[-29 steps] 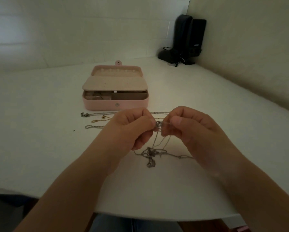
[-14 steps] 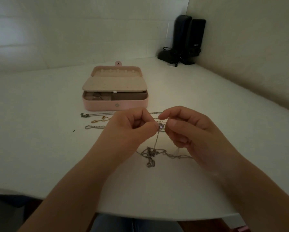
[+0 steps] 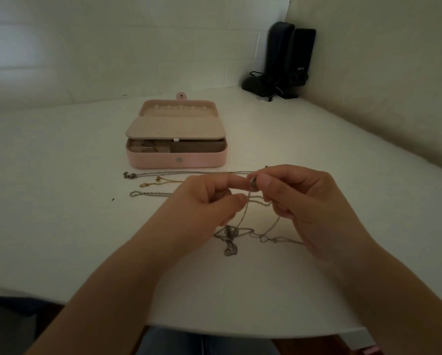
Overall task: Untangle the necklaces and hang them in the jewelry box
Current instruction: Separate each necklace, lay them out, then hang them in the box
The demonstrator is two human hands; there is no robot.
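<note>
Two hands work above the white bench (image 3: 61, 239). The left hand (image 3: 204, 201) and the right hand (image 3: 302, 201) meet fingertip to fingertip, both pinching a small knot at the top of a silver tangled chain (image 3: 243, 234); their fingers are curled and closed on it. From that pinch two strands drop to the bench, where the rest of the chain lies in a loose clump between the wrists, with one end trailing right under the right hand. Beyond the hands three more necklaces lie stretched side by side on the bench: a silver necklace (image 3: 163, 173) nearest the box, a gold necklace (image 3: 161, 182) in the middle, and a twisted rope necklace (image 3: 150, 193) nearest the person. Just behind them stands one pink jewelry box (image 3: 176, 160), lid open, a row of small hooks showing in the lid and a few items in the left tray compartment. Two black speakers (image 3: 289, 57) stand in the far corner.
</note>
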